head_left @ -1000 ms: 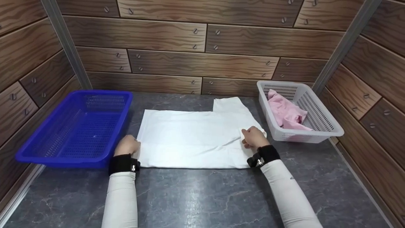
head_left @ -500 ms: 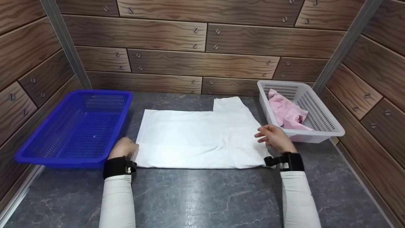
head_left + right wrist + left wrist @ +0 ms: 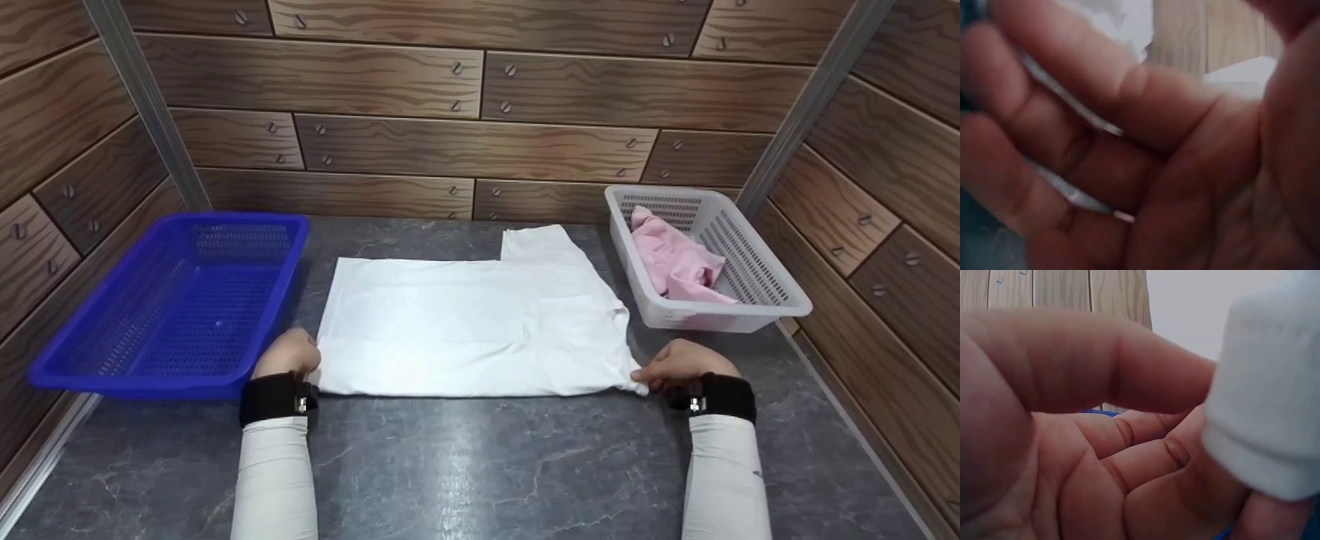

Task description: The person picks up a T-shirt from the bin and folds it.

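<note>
A white T-shirt (image 3: 427, 322) lies folded lengthwise on the grey table, its hem toward the left and its neck and sleeve end toward the right. At the near hem corner, my left hand (image 3: 289, 352) pinches the cloth; the left wrist view shows the white hem (image 3: 1264, 399) between thumb and fingers. My right hand (image 3: 686, 360) pinches the near corner at the neck end with its fingertips. In the right wrist view the other fingers (image 3: 1112, 169) are loosely spread, and the fingertips at the cloth are out of frame.
A blue plastic basket (image 3: 169, 379) stands at the left, close beside my left hand. At the back right a white basket (image 3: 712, 319) holds a crumpled pink cloth (image 3: 671, 255). Wood-patterned walls (image 3: 480, 142) enclose the table on the back and sides.
My right hand has let go of the shirt's upper layer, moved right and toward me, and taken the near right corner. The turned-over layer lies flatter. My left hand has shifted slightly left and nearer.
</note>
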Tool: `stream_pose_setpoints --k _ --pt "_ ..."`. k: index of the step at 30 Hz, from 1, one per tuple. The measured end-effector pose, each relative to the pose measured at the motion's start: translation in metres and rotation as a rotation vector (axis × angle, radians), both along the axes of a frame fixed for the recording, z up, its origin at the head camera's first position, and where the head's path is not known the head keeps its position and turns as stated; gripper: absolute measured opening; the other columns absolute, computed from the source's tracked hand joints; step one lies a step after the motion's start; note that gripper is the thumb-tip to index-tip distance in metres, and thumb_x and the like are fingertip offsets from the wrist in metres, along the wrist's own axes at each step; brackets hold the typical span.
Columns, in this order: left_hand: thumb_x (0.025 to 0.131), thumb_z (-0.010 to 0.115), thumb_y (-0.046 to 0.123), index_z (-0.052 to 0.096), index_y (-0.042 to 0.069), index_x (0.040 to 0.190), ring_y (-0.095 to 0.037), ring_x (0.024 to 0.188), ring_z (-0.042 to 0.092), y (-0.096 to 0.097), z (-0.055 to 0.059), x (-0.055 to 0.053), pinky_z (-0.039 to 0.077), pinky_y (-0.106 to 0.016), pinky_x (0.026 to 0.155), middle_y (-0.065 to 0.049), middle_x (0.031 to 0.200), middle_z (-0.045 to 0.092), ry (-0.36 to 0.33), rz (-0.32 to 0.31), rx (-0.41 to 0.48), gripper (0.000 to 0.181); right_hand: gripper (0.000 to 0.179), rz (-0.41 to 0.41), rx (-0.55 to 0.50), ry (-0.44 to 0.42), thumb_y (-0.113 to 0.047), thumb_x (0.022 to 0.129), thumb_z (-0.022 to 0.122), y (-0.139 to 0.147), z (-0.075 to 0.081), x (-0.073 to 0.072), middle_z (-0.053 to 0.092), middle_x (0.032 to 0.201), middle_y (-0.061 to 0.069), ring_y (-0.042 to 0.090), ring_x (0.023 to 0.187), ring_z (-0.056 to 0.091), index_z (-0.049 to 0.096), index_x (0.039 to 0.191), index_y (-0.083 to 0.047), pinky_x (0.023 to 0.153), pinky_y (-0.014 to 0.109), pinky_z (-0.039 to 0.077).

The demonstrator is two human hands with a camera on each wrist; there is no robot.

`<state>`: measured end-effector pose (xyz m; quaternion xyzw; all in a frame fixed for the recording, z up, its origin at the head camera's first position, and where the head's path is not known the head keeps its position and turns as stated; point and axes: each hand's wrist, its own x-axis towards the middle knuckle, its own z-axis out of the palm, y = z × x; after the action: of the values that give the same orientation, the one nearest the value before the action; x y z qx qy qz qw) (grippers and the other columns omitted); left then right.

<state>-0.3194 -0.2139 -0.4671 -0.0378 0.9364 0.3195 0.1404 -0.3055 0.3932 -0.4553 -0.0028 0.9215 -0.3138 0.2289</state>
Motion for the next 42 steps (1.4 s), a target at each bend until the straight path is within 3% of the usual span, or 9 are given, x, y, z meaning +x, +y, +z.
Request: stream_pose_setpoints --k 5,8,15,21,25,28,34,37,42 --pt "0.077 0.045 -0.004 0.063 -0.003 0.083 -0.024 0.068 0.052 -0.002 0.001 -0.001 0.041 -0.029 0.058 -0.009 0.074 0.054 0.035 0.005 -0.014 0.019 0.026 0.092 -0.019 0.117 -0.03 0.095 0.072 0.009 0.01 -0.001 0.068 0.076 -0.002 0.009 0.067 0.061 0.075 0.092 -0.004 0.062 0.024 0.049" --pt "0.076 0.044 -0.004 0.056 0.004 0.07 -0.02 0.061 0.047 -0.002 0.002 -0.002 0.036 -0.027 0.054 -0.004 0.066 0.05 0.045 0.011 -0.012 0.016 0.027 0.125 -0.054 0.188 -0.026 0.099 0.066 0.014 0.019 0.001 0.065 0.078 -0.001 0.008 0.068 0.058 0.072 0.097 0.0 0.062 0.022 0.047" --pt "0.064 0.044 -0.007 0.038 0.018 0.05 -0.014 0.049 0.033 0.001 0.003 0.0 0.026 -0.022 0.043 0.002 0.054 0.038 0.004 -0.014 -0.071 0.029 0.017 -0.005 -0.043 -0.003 -0.02 0.083 0.077 0.015 0.008 0.004 0.065 0.065 -0.008 0.006 0.058 0.056 0.077 0.084 -0.003 0.058 0.023 0.048" --pt "0.065 0.049 -0.005 0.05 0.011 0.055 -0.022 0.057 0.044 0.008 0.004 0.001 0.035 -0.027 0.045 -0.008 0.063 0.051 0.003 -0.01 -0.151 0.018 0.023 -0.061 0.01 0.053 -0.028 0.087 0.078 0.011 0.006 0.004 0.066 0.07 -0.004 0.01 0.061 0.059 0.073 0.083 -0.006 0.059 0.028 0.05" --pt "0.081 0.052 0.004 0.066 -0.007 0.093 -0.042 0.089 0.066 0.02 0.01 0.001 0.057 -0.049 0.072 -0.027 0.096 0.069 0.074 0.046 -0.137 0.021 0.032 -0.009 -0.03 0.201 -0.033 0.098 0.068 0.001 0.022 0.001 0.068 0.081 0.001 0.013 0.073 0.062 0.069 0.093 -0.002 0.066 0.028 0.051" --pt "0.091 0.053 0.012 0.057 -0.008 0.127 -0.053 0.123 0.056 0.034 0.012 -0.001 0.048 -0.064 0.1 -0.035 0.127 0.061 0.173 0.04 -0.094 0.042 0.032 -0.009 -0.095 0.312 -0.028 0.102 0.063 -0.019 0.025 -0.008 0.07 0.089 0.007 0.015 0.08 0.064 0.068 0.104 0.004 0.071 0.026 0.052" --pt "0.094 0.054 0.013 0.057 -0.002 0.138 -0.053 0.141 0.042 0.06 -0.002 -0.008 0.035 -0.073 0.11 -0.032 0.146 0.053 0.224 -0.05 -0.067 0.046 0.031 0.007 -0.018 0.492 -0.019 0.101 0.061 -0.071 0.002 -0.028 0.072 0.116 0.025 0.037 0.106 0.068 0.069 0.118 0.005 0.093 0.046 0.053" --pt "0.096 0.055 0.013 0.056 -0.001 0.142 -0.051 0.146 0.039 0.065 -0.007 -0.008 0.032 -0.074 0.113 -0.031 0.152 0.048 0.197 -0.078 -0.091 0.047 0.035 0.075 0.059 0.477 -0.02 0.099 0.06 -0.09 -0.008 -0.032 0.069 0.124 0.028 0.044 0.118 0.064 0.069 0.121 0.006 0.104 0.056 0.048" --pt "0.098 0.06 0.018 0.057 -0.001 0.142 -0.044 0.141 0.049 0.065 -0.008 -0.007 0.037 -0.067 0.113 -0.026 0.148 0.055 0.152 -0.102 -0.16 0.048 0.038 0.145 0.182 0.402 -0.022 0.097 0.06 -0.104 -0.016 -0.032 0.071 0.118 0.027 0.039 0.107 0.067 0.069 0.119 0.007 0.101 0.055 0.05"
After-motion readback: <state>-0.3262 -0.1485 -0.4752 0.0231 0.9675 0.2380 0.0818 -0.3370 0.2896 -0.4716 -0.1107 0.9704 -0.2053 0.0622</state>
